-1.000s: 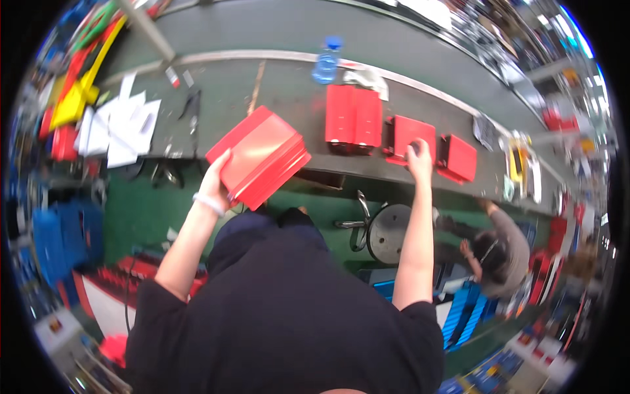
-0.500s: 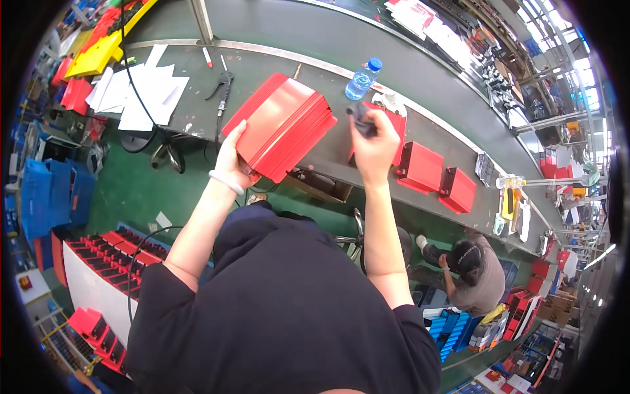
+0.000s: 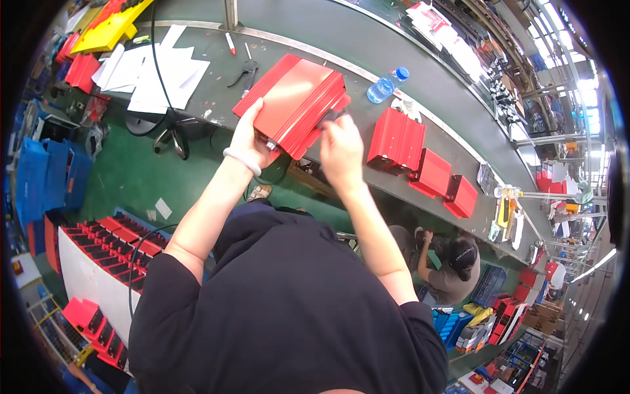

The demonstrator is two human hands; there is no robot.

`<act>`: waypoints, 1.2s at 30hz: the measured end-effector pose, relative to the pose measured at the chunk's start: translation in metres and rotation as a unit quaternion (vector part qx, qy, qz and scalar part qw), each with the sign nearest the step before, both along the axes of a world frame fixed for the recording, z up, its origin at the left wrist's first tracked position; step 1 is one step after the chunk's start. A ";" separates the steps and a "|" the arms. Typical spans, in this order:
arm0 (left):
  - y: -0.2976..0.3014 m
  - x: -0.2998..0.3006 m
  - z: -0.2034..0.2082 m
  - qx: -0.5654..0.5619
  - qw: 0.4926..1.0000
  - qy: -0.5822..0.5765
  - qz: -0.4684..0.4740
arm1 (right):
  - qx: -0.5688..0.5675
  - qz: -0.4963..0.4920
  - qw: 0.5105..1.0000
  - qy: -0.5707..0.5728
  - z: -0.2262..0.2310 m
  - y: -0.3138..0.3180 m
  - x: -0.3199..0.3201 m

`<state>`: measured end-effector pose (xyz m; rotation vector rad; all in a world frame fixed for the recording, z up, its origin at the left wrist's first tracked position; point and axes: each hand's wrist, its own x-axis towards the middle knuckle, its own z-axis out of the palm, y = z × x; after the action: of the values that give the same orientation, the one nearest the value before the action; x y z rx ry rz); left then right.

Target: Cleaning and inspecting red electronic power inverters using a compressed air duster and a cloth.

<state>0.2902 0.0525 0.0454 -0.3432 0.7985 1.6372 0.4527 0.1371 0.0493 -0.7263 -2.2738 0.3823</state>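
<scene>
Somebody in a loose black T-shirt (image 3: 289,302), softly creased, short wide sleeves (image 3: 163,285), bare forearms (image 3: 374,226), dark navy trousers (image 3: 244,222), smooth whitish band (image 3: 243,161) just behind the bare left hand (image 3: 253,136), right hand (image 3: 342,152) bare too

Showing bright red, lined with parallel ridges, on the case (image 3: 289,98); showing dark grey on the wad (image 3: 333,117), white on the wristband (image 3: 241,160) and papers (image 3: 180,79), plain black on the shirt (image 3: 289,295), translucent blue on the bottle (image 3: 385,88), green on the floor (image 3: 125,187).
</scene>
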 end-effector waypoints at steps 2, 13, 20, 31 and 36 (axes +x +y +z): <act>0.001 -0.003 0.000 -0.008 1.000 0.010 0.012 | -0.017 0.071 0.997 -0.020 -0.001 -0.034 -0.001; -0.016 -0.011 0.008 0.015 0.997 -0.076 -0.027 | -0.311 -0.014 0.919 0.240 0.040 0.037 0.022; -0.015 -0.006 0.006 0.021 0.995 -0.055 -0.078 | -0.127 -0.069 0.970 0.196 0.037 0.047 -0.023; -0.018 -0.001 0.010 0.052 0.995 -0.003 -0.083 | -0.046 -0.066 0.982 0.168 0.026 0.056 -0.020; -0.012 -0.004 0.006 0.048 0.996 0.017 -0.074 | 0.043 0.020 0.993 0.109 0.015 0.023 -0.019</act>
<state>0.2860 0.0403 0.0517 -0.1837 0.7494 1.5389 0.4342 0.1597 0.0648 -0.5671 -2.0864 0.3620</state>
